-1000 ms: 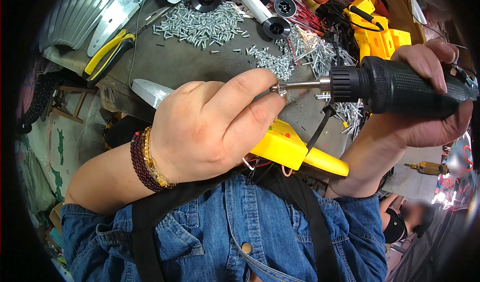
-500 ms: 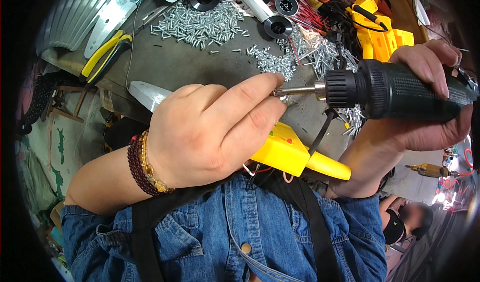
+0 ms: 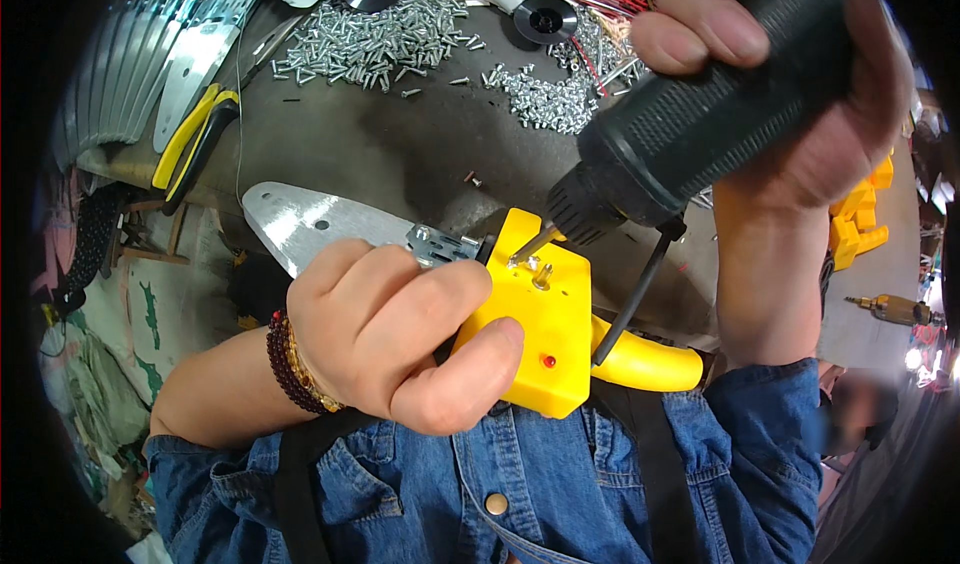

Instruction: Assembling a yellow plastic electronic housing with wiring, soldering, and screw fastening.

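Observation:
My right hand [image 3: 815, 129] is wrapped around a dark electric screwdriver [image 3: 690, 124], tilted with its bit pointing down and left. The bit tip meets a screw [image 3: 513, 261] on top of a yellow plastic housing [image 3: 545, 314]. Another screw [image 3: 543, 276] stands up from the housing beside it, and a small red button sits lower down. My left hand [image 3: 400, 339] is closed on the housing's left side, thumb on its top face. From that side extends a flat silver metal bar [image 3: 320, 219], chainsaw-like; a yellow handle [image 3: 655, 356] and black strut are on the right.
Piles of screws [image 3: 370, 39] and smaller fasteners [image 3: 550, 99] lie on the grey bench [image 3: 400, 134]. Yellow-black pliers [image 3: 195, 149] lie at left near stacked metal bars [image 3: 130, 54]. Black wheels [image 3: 545, 19] are at the back, yellow parts [image 3: 858, 214] and another driver [image 3: 890, 309] at right.
My left hand has left the screwdriver's bit tip and moved down onto the yellow housing. The screwdriver has swung from level to tilted, its bit now at a screw on the housing.

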### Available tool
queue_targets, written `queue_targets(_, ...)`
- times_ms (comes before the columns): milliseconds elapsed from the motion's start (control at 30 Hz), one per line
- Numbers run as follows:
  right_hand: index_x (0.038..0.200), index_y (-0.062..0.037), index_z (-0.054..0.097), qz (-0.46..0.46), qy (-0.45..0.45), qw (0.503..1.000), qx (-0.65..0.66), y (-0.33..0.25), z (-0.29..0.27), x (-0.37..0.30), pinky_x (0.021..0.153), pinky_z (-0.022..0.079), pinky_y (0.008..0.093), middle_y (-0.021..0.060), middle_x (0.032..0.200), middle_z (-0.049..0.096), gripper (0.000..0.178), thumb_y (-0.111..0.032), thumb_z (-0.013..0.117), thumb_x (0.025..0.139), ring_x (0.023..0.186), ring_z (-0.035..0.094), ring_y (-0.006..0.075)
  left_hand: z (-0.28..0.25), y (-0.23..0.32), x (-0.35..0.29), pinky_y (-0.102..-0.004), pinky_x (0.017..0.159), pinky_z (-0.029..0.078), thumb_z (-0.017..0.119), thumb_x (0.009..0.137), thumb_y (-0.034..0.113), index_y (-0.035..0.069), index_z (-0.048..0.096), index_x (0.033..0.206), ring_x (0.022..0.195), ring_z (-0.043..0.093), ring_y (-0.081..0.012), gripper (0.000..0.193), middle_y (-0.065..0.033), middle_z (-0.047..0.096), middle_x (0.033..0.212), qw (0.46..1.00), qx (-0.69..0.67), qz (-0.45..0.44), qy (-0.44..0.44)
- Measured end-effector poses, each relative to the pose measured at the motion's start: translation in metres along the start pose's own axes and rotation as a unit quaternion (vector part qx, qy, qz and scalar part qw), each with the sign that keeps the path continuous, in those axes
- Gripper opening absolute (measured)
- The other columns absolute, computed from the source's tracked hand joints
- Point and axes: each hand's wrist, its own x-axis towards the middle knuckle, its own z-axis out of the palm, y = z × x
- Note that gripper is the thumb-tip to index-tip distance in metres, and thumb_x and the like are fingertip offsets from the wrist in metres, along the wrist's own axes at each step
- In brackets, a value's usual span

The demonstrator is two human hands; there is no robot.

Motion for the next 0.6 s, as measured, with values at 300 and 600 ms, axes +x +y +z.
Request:
queue_targets(300, 0.121, -0.0032, 0.052, 0.021, -0.087, 0.996, 0.030, -0.005, -0.027, 0.012, 0.076, 0.046, 0.0333, 0.0105, 0.110, 0.059, 0.054, -0.033, 0.072, 0.080, 0.080, 0.059, 0.0153, 0.002, 0.008, 0.006, -0.0296, 0.053, 0.037, 0.074, 0.074, 0.021, 0.013, 0.046, 0.114, 0.060, 0.052, -0.0160, 0.049, -0.0092, 0.062, 0.093, 1.000, 0.027, -0.011, -0.001)
queue_targets(600, 0.120, -0.0063, 0.056, 0.067, -0.193, 0.977, 0.067, 0.023, -0.022, 0.039, 0.074, 0.050, 0.0342, 0.0083, 0.108, 0.063, 0.046, -0.034, 0.069, 0.085, 0.080, 0.062, 0.0173, 0.005, 0.007, 0.001, -0.0264, 0.053, 0.034, 0.081, 0.075, 0.031, 0.019, 0.047, 0.114, 0.058, 0.052, -0.0107, 0.053, -0.0025, 0.059, 0.091, 0.998, 0.061, -0.017, 0.019)
